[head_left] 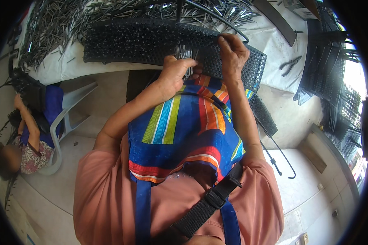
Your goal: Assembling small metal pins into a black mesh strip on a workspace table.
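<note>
no labels, signs or screens showing here, just what may be a small brown carton (301, 239) down by the floor at the bottom right edge, too small to make out.

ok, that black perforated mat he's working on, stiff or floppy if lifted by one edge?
Probably semi-flexible: the black perforated mat curves over the table edge toward the lap. Likely fairly heavy for its size, being thick and partly filled with metal pins. The right hand pinches its edge while the left hand holds pins.
</note>
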{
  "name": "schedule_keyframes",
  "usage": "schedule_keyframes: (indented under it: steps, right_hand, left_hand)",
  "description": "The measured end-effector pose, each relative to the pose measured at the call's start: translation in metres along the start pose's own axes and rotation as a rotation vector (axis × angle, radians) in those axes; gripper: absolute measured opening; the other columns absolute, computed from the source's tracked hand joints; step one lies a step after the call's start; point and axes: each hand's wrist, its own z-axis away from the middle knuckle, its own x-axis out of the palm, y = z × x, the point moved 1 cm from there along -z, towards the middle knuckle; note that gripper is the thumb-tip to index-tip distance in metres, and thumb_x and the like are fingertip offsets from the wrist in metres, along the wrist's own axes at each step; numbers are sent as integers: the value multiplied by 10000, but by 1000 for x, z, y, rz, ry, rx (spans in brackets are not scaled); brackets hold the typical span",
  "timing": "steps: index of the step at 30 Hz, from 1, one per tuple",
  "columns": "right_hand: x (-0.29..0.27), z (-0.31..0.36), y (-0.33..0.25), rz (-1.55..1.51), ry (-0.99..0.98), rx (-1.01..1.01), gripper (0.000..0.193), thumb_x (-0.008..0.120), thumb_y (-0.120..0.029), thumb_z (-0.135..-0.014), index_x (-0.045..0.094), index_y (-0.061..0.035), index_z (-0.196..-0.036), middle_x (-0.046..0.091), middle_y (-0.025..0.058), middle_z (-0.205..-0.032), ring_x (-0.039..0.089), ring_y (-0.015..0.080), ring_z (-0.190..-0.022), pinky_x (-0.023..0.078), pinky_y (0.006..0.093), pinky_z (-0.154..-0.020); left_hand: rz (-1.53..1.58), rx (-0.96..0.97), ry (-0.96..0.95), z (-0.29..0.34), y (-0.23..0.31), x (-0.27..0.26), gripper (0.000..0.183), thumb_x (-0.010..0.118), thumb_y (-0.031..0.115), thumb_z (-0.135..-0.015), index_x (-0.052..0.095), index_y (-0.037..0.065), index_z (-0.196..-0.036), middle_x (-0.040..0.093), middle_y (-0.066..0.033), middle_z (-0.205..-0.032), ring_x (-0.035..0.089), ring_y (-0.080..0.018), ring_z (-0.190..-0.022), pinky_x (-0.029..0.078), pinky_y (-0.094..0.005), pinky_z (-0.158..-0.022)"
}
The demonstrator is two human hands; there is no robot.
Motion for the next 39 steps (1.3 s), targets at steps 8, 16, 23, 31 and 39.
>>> schedule_keyframes:
  steps: [8, 16, 23, 31, 39]
  right_hand:
    - [19, -7, 2, 363, -31, -445, 123, 681, -11, -766, 669, -47, -883, 613, 101, -772, 622, 227, -689, 470, 267, -633]
    - [20, -5, 4, 360, -82, -504, 135, 668, 11, -764, 665, -23, -894, 634, 102, -806, 645, 227, -722, 486, 265, -652]
    - [12, 1, 4, 350, -43, -499, 142, 662, 46, -768, 663, 1, -902, 642, 85, -812, 617, 148, -729, 465, 233, -670]
    - [16, -1, 2, 341, -34, -465, 134, 667, 25, -754, 662, -12, -882, 639, 101, -795, 641, 206, -706, 481, 258, -644]
    - [16, 3, 5, 414, -62, -562, 137, 667, 29, -750, 657, -9, -881, 640, 103, -805, 642, 205, -718, 482, 261, -653]
  left_hand:
    - [91, 35, -12, 2, 4, -2, 88, 600, -20, -765, 652, -27, -836, 684, -133, -791, 668, -217, -659, 522, -312, -560]
    - [153, 21, 42, 2, 6, -1, 80, 630, -9, -768, 646, -21, -845, 676, -120, -779, 666, -213, -653, 536, -315, -564]
    - [168, 16, 24, 2, 7, 1, 87, 625, -24, -765, 641, -30, -850, 674, -128, -782, 664, -215, -647, 536, -307, -546]
    - [205, 16, -17, -2, 4, 2, 105, 599, -53, -765, 639, -62, -861, 674, -159, -797, 672, -232, -662, 561, -321, -572]
    - [142, 8, -39, -5, -2, 0, 137, 606, -30, -789, 652, -37, -918, 685, -149, -868, 684, -240, -741, 575, -356, -653]
